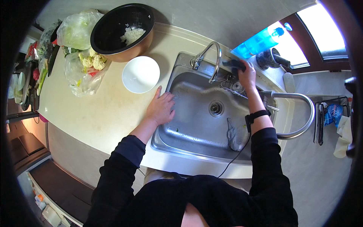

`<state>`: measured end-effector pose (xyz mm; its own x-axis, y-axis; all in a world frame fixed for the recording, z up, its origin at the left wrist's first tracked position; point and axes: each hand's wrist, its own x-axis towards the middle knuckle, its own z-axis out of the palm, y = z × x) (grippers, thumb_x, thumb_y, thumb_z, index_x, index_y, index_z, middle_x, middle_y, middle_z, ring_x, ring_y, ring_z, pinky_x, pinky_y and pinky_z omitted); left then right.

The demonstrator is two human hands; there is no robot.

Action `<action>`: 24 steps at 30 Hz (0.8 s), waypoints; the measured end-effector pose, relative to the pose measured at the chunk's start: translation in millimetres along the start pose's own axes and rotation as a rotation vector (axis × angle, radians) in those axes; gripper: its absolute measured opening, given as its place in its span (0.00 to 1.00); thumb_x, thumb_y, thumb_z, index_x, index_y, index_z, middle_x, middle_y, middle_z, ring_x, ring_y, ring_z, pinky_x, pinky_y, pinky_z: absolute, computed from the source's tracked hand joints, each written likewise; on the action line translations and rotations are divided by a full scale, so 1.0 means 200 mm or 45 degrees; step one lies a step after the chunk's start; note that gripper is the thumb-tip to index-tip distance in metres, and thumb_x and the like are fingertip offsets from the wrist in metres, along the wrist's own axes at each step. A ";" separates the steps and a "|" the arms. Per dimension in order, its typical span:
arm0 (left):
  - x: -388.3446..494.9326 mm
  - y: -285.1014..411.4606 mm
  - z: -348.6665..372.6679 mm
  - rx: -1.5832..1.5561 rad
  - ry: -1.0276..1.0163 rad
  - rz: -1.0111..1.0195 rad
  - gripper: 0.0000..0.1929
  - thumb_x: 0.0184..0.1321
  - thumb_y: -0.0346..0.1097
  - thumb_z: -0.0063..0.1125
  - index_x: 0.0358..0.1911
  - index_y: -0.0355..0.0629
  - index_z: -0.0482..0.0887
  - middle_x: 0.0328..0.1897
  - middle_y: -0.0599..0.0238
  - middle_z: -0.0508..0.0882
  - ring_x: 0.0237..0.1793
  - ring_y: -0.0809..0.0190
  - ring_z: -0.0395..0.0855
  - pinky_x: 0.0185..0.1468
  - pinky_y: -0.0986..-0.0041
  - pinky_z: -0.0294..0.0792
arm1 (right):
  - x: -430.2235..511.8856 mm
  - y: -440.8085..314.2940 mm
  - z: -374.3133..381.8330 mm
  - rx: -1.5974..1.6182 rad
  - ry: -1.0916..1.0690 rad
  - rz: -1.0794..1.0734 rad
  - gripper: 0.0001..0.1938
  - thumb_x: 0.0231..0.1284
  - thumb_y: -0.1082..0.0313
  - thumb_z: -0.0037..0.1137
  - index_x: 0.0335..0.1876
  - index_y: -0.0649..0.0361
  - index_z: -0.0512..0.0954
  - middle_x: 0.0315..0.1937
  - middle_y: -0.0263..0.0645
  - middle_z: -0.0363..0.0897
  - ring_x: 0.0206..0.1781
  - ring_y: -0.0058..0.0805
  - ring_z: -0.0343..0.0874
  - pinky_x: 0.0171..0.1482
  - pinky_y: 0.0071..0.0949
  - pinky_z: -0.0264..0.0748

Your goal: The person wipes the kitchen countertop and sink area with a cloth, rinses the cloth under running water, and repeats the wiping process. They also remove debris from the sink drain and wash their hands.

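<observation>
My left hand (160, 106) rests on the left rim of the sink with its fingers spread, holding nothing. Just beyond its fingertips stands a white bowl (141, 74) that looks bare inside. In my right hand (247, 75) is a dark, cloth-like item (234, 64), blurred, held above the back right edge of the steel sink (192, 99). Beneath that hand a wire rack (234, 89) is partly hidden. A wet grey cloth (233, 136) lies in the basin, right of the drain (216, 108). Behind the bowl, a rice cooker pot (109, 34) contains some white rice (132, 35).
A slim curved tap (218, 56) rises at the sink's back, and a larger tap (309, 113) arches at the right. By the window are a blue spray bottle (256, 43) and a stone mortar (264, 59). Bagged cauliflower (96, 61) and another bagged vegetable (79, 29) sit far left.
</observation>
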<state>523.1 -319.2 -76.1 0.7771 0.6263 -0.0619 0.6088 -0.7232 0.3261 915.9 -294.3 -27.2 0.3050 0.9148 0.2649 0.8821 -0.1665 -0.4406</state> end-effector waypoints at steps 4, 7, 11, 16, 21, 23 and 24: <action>0.00 0.00 0.00 0.008 -0.009 0.005 0.18 0.53 0.48 0.56 0.43 0.46 0.84 0.58 0.66 0.77 0.65 0.63 0.66 0.76 0.51 0.39 | 0.22 -0.33 0.20 0.561 0.003 -0.555 0.24 0.54 0.78 0.53 0.60 0.58 0.74 0.51 0.40 0.78 0.55 0.32 0.76 0.59 0.27 0.69; 0.00 0.00 0.00 -0.001 -0.041 -0.008 0.18 0.53 0.48 0.56 0.43 0.47 0.84 0.57 0.66 0.77 0.65 0.62 0.66 0.76 0.51 0.38 | 0.42 -0.46 0.40 0.915 -0.677 -0.223 0.20 0.63 0.68 0.52 0.60 0.58 0.73 0.50 0.32 0.77 0.47 0.19 0.71 0.49 0.22 0.68; 0.01 0.00 0.00 -0.050 0.004 -0.018 0.17 0.50 0.47 0.58 0.40 0.46 0.85 0.56 0.66 0.78 0.63 0.63 0.69 0.76 0.50 0.39 | 0.52 -0.49 0.71 0.632 -0.966 -0.104 0.18 0.61 0.59 0.56 0.52 0.61 0.78 0.44 0.36 0.81 0.44 0.22 0.75 0.50 0.24 0.70; 0.01 0.00 0.01 -0.040 0.030 -0.018 0.16 0.49 0.46 0.59 0.39 0.46 0.85 0.56 0.65 0.78 0.63 0.63 0.69 0.76 0.49 0.39 | 0.56 -0.39 0.72 0.512 -1.029 -0.111 0.17 0.52 0.61 0.64 0.47 0.60 0.80 0.43 0.43 0.84 0.38 0.34 0.81 0.44 0.31 0.74; 0.02 0.00 0.01 -0.038 0.048 -0.012 0.16 0.49 0.46 0.59 0.38 0.45 0.85 0.56 0.65 0.79 0.63 0.62 0.70 0.76 0.49 0.40 | 0.40 -0.29 0.42 0.007 -0.297 -0.281 0.22 0.53 0.59 0.64 0.53 0.59 0.78 0.47 0.50 0.81 0.50 0.45 0.80 0.53 0.33 0.75; 0.01 0.00 0.01 -0.046 0.056 -0.019 0.16 0.49 0.46 0.59 0.38 0.45 0.85 0.56 0.65 0.79 0.63 0.62 0.70 0.76 0.49 0.40 | 0.36 -0.28 0.33 0.316 -0.036 -0.242 0.22 0.54 0.60 0.63 0.55 0.57 0.78 0.51 0.51 0.79 0.54 0.46 0.79 0.54 0.36 0.75; 0.02 0.00 0.01 -0.009 0.041 -0.018 0.16 0.50 0.46 0.59 0.38 0.45 0.85 0.56 0.65 0.79 0.63 0.62 0.69 0.76 0.49 0.39 | 0.36 -0.29 0.31 0.562 -0.048 -0.333 0.20 0.60 0.58 0.56 0.57 0.55 0.77 0.55 0.52 0.77 0.58 0.45 0.76 0.60 0.34 0.70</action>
<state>526.7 -318.0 -77.4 0.7629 0.6454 -0.0364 0.6184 -0.7122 0.3322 863.8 -196.2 -36.2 0.0741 0.9189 0.3874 0.6893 0.2336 -0.6858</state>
